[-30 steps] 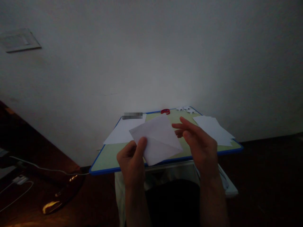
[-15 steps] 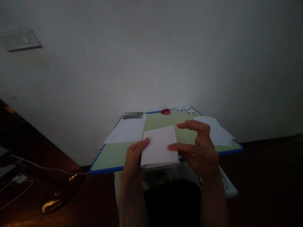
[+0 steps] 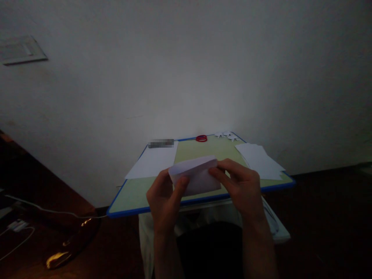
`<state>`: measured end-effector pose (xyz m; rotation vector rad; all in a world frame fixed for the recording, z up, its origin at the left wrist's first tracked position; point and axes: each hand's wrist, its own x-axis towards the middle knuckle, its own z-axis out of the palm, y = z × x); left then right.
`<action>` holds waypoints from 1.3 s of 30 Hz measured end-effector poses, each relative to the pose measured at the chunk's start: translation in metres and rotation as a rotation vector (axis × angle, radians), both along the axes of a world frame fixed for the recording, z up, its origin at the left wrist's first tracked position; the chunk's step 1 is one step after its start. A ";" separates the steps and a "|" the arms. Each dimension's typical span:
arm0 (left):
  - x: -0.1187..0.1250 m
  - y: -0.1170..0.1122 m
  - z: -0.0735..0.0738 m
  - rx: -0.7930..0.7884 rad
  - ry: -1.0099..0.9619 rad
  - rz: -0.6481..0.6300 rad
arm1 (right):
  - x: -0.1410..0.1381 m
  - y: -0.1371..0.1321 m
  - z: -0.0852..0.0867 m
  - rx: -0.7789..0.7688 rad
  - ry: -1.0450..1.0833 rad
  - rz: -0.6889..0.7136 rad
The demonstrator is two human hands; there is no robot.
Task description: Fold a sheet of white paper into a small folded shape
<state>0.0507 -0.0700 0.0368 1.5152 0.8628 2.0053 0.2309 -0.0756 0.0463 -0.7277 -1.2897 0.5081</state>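
A folded sheet of white paper (image 3: 200, 182) is held up in both hands above the near edge of the table. Its upper part bends over into a curved flap. My left hand (image 3: 167, 195) grips the left side, thumb in front and fingers behind. At the upper right corner, my right hand (image 3: 240, 182) pinches the paper between thumb and fingers. The fingers behind the paper are partly hidden.
The pale green table (image 3: 136, 193) has a blue rim and stands against a wall. White sheets (image 3: 154, 162) lie at left under a blurred-out object (image 3: 161, 143). Red-handled scissors (image 3: 201, 138), small white paper cutouts (image 3: 226, 135) and more loose sheets (image 3: 260, 159) lie behind and right.
My right hand has closed on the paper's right corner, where its fingers were spread before. The paper has tilted, and its upper part now bends over. My left thumb has shifted lower.
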 end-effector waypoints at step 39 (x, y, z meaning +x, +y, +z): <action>0.007 -0.020 0.010 -0.027 0.062 0.786 | -0.049 -0.014 0.000 0.083 0.011 -0.210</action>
